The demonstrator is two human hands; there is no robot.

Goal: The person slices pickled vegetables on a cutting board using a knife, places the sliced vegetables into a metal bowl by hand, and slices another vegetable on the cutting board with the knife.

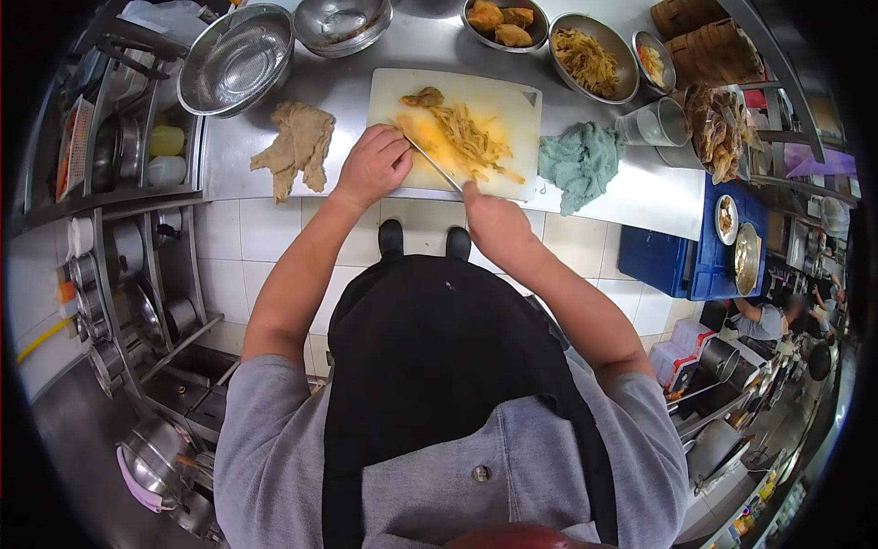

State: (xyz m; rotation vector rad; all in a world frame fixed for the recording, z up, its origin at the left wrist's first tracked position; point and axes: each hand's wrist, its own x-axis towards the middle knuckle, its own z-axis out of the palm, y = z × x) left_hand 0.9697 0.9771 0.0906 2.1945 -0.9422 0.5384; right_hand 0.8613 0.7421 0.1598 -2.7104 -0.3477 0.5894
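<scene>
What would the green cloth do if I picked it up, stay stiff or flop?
The green cloth would probably flop, because it lies in soft, crumpled folds. It probably wouldn't roll if pushed, being bunched up unevenly. It looks unlikely to break, since it seems to be fabric.

We see open steel on the table [352, 101] between the brown cloth [294, 149] and the board [389, 101], its near end blocked by the left hand [375, 163]. A bare strip runs behind the board, widening between the strainer [343, 18] and the bowl [546, 33]. At right we note the green cloth [580, 165] along the board's edge, with the container [657, 123] just beside it. The knife [436, 165], slanting between left hand and right hand [497, 224], bars the board's near side.
</scene>
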